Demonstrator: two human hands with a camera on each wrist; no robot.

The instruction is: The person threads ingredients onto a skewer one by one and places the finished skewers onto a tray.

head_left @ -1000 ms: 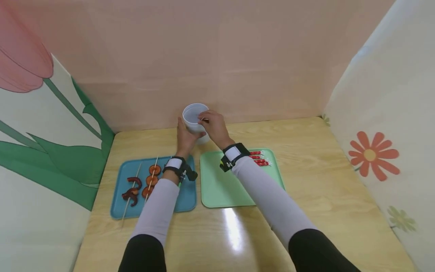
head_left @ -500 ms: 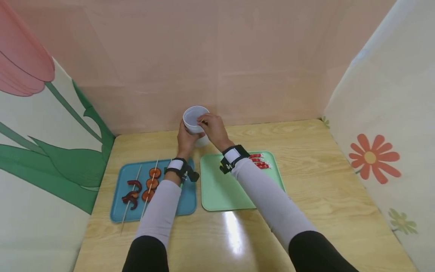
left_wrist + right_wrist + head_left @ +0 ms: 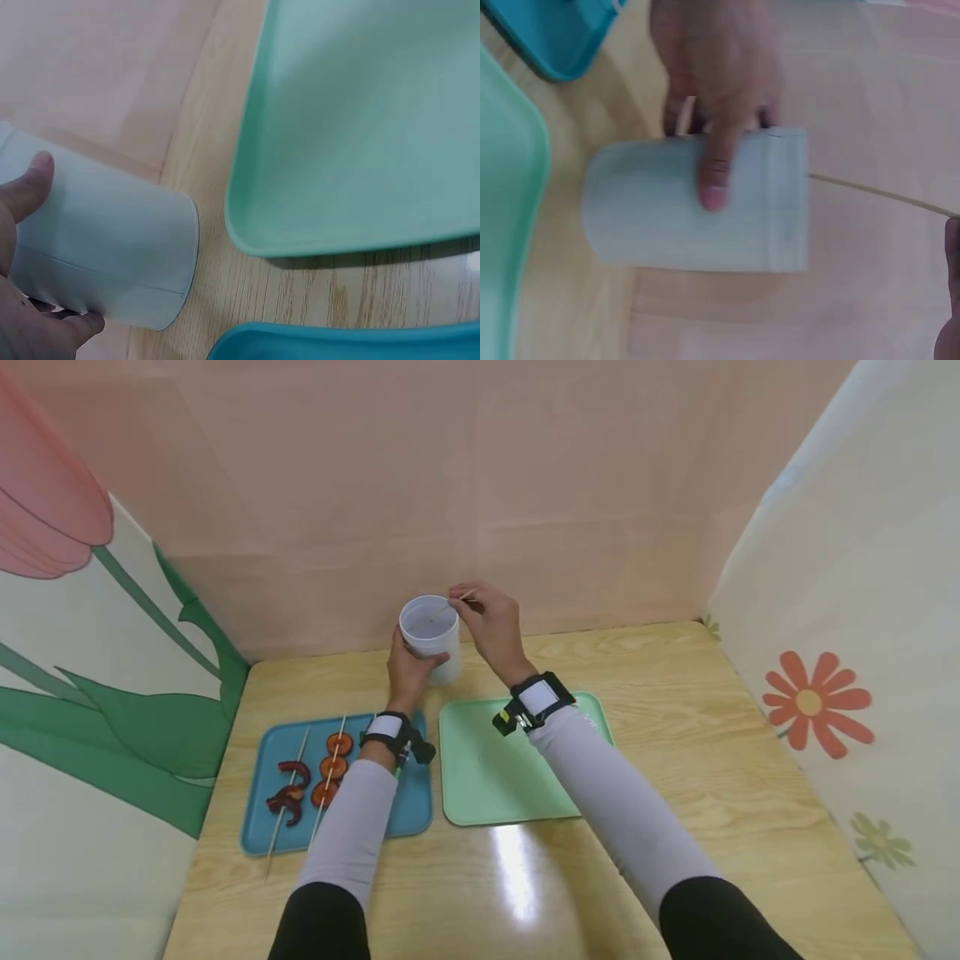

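A white cylindrical tub (image 3: 447, 670) stands upright at the back of the table. My left hand (image 3: 408, 672) grips its side, and in the left wrist view the thumb and fingers curl round the tub's wall (image 3: 112, 232). Above the rim, my right hand (image 3: 493, 622) pinches a thin wooden skewer (image 3: 877, 194). The skewer slants out of the tub's mouth; its lower end is hidden inside. Only part of the right hand shows at the edge of the right wrist view.
A blue tray (image 3: 411, 806) at the left bears a skewer of dark curled pieces (image 3: 288, 802) and another of reddish-brown round slices (image 3: 333, 767). My left forearm covers part of it. Right of it lies a green tray (image 3: 495, 768), partly under my right arm. A peach backdrop (image 3: 480, 510) rises behind.
My right hand has moved up and right from the tub's mouth, drawing the skewer partly out. Its forearm now hides the red sticks on the green tray. The left hand keeps its grip.
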